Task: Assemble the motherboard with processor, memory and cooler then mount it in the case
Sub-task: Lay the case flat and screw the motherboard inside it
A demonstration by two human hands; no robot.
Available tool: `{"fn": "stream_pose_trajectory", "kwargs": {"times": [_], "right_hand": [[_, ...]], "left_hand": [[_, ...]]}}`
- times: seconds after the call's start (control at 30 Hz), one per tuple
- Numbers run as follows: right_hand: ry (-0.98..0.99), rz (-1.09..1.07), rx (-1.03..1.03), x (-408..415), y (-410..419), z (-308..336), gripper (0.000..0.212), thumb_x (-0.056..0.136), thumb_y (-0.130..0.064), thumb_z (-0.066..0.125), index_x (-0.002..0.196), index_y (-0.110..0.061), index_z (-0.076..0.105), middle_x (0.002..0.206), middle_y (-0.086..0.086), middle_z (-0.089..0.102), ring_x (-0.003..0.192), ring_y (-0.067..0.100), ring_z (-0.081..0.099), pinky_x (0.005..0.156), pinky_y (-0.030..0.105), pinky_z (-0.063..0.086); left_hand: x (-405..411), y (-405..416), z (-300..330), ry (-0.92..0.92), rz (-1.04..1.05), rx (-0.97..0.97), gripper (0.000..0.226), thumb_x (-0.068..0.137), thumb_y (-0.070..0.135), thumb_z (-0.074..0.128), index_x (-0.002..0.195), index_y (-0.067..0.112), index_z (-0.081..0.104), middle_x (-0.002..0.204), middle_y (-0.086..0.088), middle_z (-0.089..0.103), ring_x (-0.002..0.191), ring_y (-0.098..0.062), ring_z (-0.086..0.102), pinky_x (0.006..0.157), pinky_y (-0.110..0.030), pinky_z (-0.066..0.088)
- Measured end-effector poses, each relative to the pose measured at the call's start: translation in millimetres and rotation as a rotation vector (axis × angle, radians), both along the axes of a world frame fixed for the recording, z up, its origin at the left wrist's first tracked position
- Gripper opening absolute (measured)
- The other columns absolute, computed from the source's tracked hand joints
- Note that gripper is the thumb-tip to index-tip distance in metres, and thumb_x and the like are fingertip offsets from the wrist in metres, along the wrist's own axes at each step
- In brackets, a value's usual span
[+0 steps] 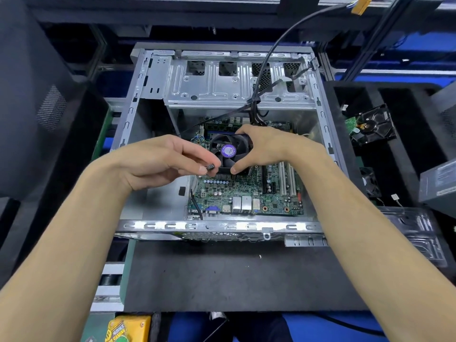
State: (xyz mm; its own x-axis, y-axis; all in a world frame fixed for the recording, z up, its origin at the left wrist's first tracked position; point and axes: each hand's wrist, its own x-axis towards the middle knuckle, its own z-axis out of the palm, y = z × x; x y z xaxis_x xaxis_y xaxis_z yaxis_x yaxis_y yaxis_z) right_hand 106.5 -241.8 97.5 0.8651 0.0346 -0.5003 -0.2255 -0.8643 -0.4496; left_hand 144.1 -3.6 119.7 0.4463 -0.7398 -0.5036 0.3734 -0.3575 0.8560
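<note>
Forearms: both reach from my edge into the open case [138, 99].
Left hand [158, 161]: I pinch a small black connector [211, 167] at my fingertips.
Right hand [266, 146]: curled round the cooler [228, 151], which sits on the motherboard [246, 196] inside the case.
Advice: I'd steady the cooler, align the plug's holes, then press straight.

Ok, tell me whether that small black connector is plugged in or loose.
Loose: the small black connector is pinched in the left hand above the green motherboard, its pin holes showing.
</note>
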Motion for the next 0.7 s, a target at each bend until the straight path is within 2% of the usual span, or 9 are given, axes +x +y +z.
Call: {"fn": "stream_pose_trajectory", "kwargs": {"times": [0.13,0.2,0.27,0.33,0.43,0.5,0.57,0.63,0.7], "right_hand": [[-0.003,-0.008,0.009,-0.6,-0.3,-0.5,0.098,0.069,-0.05,0.088,0.148,-0.023,0.036,0.138,0.001,0.054,0.108,0.019,0.05,0.091,0.029,0.04],[-0.004,-0.012,0.016,-0.8,-0.1,-1.0,0.098,0.069,-0.049,0.088,0.148,-0.023,0.036,0.137,0.001,0.055,0.108,0.02,0.051,0.09,0.029,0.041],[-0.004,-0.016,0.026,-1.0,0.2,-1.5,0.097,0.07,-0.048,0.088,0.148,-0.023,0.037,0.135,0.0,0.056,0.107,0.019,0.052,0.088,0.028,0.04],[-0.005,-0.018,0.032,-1.1,0.2,-1.5,0.096,0.071,-0.047,0.088,0.148,-0.023,0.037,0.135,0.0,0.056,0.106,0.019,0.051,0.087,0.027,0.039],[-0.008,-0.016,0.04,-1.4,-0.4,-1.3,0.095,0.072,-0.047,0.088,0.148,-0.022,0.037,0.136,0.0,0.055,0.105,0.019,0.05,0.087,0.027,0.038],[-0.007,-0.014,0.042,-1.5,-0.7,-0.7,0.094,0.072,-0.047,0.088,0.148,-0.022,0.037,0.136,0.0,0.055,0.105,0.019,0.05,0.086,0.027,0.037],[-0.001,-0.01,0.045,-1.2,-0.4,-1.3,0.096,0.073,-0.047,0.087,0.149,-0.022,0.035,0.139,0.001,0.054,0.105,0.019,0.049,0.087,0.028,0.037],[0.001,-0.004,0.037,-1.1,-0.1,-1.5,0.099,0.072,-0.048,0.087,0.151,-0.021,0.033,0.142,0.002,0.052,0.106,0.019,0.048,0.089,0.029,0.038],[-0.002,0.0,0.03,-1.2,-0.1,-1.6,0.1,0.072,-0.049,0.087,0.152,-0.021,0.032,0.144,0.003,0.051,0.106,0.019,0.047,0.089,0.029,0.037]], "left_hand": [[-0.4,0.8,0.7,-0.025,-0.048,0.006,0.026,0.073,0.002,0.071,0.096,0.011,0.08,0.104,-0.017,0.075,0.101,-0.019,0.072,0.087,-0.016,0.053],[-0.6,-0.1,0.4,-0.053,-0.054,0.054,0.032,0.068,0.013,0.079,0.1,0.014,0.08,0.106,-0.016,0.075,0.103,-0.02,0.072,0.087,-0.018,0.053],[0.2,-1.4,-2.1,-0.1,-0.041,0.136,0.043,0.059,0.028,0.084,0.101,0.02,0.08,0.104,-0.012,0.076,0.096,-0.017,0.072,0.092,-0.023,0.053],[0.9,-3.2,-4.7,-0.117,-0.003,0.2,0.046,0.055,0.033,0.085,0.099,0.019,0.081,0.099,-0.011,0.077,0.083,-0.014,0.069,0.087,-0.023,0.053],[1.6,-6.4,-11.7,-0.152,0.015,0.317,0.032,0.058,0.028,0.088,0.084,0.01,0.082,0.086,-0.011,0.076,0.071,-0.013,0.065,0.075,-0.022,0.055],[0.5,-8.2,-17.9,-0.226,-0.02,0.455,0.019,0.066,0.024,0.089,0.075,0.009,0.081,0.078,-0.009,0.074,0.072,-0.015,0.064,0.075,-0.028,0.054],[-1.2,-8.7,-25.7,-0.34,-0.062,0.609,0.021,0.069,0.028,0.089,0.072,0.009,0.08,0.079,-0.01,0.075,0.079,-0.02,0.064,0.082,-0.035,0.053],[-4.2,-9.5,-31.9,-0.45,-0.111,0.706,0.023,0.069,0.032,0.089,0.073,0.011,0.08,0.083,-0.009,0.076,0.077,-0.02,0.063,0.078,-0.031,0.052],[-5.8,-11.1,-36.1,-0.538,-0.153,0.729,0.017,0.072,0.029,0.088,0.072,0.014,0.08,0.075,0.0,0.076,0.072,-0.017,0.063,0.067,-0.023,0.048]]}}
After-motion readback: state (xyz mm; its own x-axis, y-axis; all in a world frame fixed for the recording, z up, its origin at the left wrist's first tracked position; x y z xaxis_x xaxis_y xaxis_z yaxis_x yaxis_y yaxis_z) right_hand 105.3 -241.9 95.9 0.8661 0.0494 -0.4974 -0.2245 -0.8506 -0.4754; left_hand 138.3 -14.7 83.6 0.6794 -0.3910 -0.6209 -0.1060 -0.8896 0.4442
